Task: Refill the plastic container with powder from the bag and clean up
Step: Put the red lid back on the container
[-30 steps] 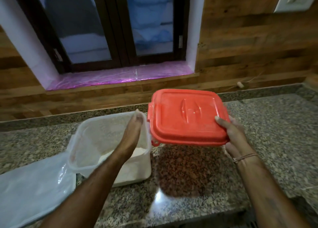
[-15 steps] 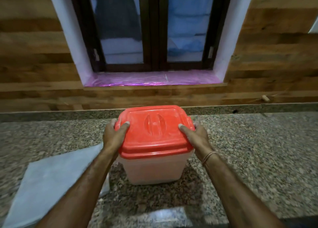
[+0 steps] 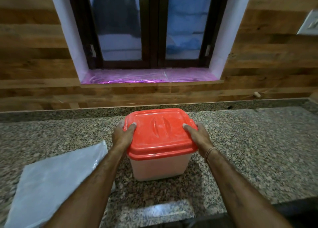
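Note:
The translucent plastic container [image 3: 159, 167] stands on the granite counter [image 3: 249, 150] in the middle of the view. Its red lid [image 3: 160, 133], dusted with white powder, sits on top of it. My left hand [image 3: 123, 135] grips the lid's left edge with the thumb on top. On the lid's right edge my right hand [image 3: 197, 135] holds the same way. The flat, empty clear plastic bag [image 3: 51, 184] lies on the counter to the left, under my left forearm.
A wood-panelled wall with a dark-framed window and a pink-lined sill [image 3: 148, 76] rises behind the counter. A white switch plate [image 3: 309, 23] is on the wall at far right. The counter's front edge [image 3: 154, 217] is just below my forearms.
One second ago my right hand held the lid in the air beside the open container. The lid came down onto the container, and both hands now hold its edges; the container sits a little farther back.

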`<state>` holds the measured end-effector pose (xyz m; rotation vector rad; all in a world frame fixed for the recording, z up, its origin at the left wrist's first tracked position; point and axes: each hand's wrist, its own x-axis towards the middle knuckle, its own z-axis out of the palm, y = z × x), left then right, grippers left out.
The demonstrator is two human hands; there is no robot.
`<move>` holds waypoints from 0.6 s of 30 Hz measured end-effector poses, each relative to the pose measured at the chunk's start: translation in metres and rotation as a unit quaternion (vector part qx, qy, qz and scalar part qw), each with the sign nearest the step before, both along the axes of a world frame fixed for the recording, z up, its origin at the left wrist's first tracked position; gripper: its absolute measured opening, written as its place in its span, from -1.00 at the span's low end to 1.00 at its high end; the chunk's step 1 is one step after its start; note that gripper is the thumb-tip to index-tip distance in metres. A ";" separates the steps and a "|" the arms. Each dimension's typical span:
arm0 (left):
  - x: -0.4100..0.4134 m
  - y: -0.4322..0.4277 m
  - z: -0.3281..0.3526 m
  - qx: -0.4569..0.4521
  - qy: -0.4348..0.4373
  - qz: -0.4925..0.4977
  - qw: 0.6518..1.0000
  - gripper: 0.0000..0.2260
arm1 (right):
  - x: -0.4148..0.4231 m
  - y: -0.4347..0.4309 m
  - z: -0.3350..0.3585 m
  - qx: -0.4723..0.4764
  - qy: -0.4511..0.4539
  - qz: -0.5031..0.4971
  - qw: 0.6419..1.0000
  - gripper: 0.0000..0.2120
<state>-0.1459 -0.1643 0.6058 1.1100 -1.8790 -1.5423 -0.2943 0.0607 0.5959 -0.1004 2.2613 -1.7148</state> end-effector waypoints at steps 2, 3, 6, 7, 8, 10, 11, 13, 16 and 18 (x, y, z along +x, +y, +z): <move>0.002 0.000 -0.001 0.004 -0.001 0.001 1.000 -0.44 | 0.003 0.003 -0.002 -0.008 -0.008 0.005 1.000 -0.55; 0.004 0.000 -0.004 0.011 0.005 -0.002 1.000 -0.43 | 0.005 0.005 -0.005 -0.013 -0.012 0.004 1.000 -0.58; 0.013 0.001 -0.008 0.033 0.016 -0.015 0.999 -0.40 | 0.014 0.014 -0.011 -0.015 -0.013 -0.007 1.000 -0.63; 0.015 -0.003 -0.013 0.046 0.013 -0.020 0.999 -0.38 | 0.015 0.016 -0.012 -0.019 -0.012 -0.009 1.000 -0.61; 0.017 -0.007 -0.017 0.076 0.003 -0.025 0.997 -0.35 | 0.017 0.017 -0.013 -0.021 -0.012 -0.010 1.000 -0.58; 0.021 -0.012 -0.023 0.165 -0.017 -0.019 0.986 -0.28 | 0.017 0.017 -0.012 -0.020 -0.009 -0.016 1.000 -0.45; 0.024 -0.014 -0.023 0.197 -0.031 -0.019 0.980 -0.29 | 0.017 0.017 -0.010 -0.019 -0.003 -0.019 1.000 -0.39; 0.026 -0.015 -0.022 0.178 -0.056 -0.012 0.982 -0.39 | 0.017 0.018 -0.007 -0.002 0.008 -0.032 0.999 -0.26; 0.026 -0.009 -0.016 -0.003 -0.098 0.041 0.994 -0.32 | 0.015 0.022 -0.001 0.050 0.019 -0.033 0.998 -0.38; 0.026 -0.001 -0.012 -0.038 -0.102 0.061 0.992 -0.22 | 0.012 0.025 0.003 0.074 0.025 -0.019 0.997 -0.52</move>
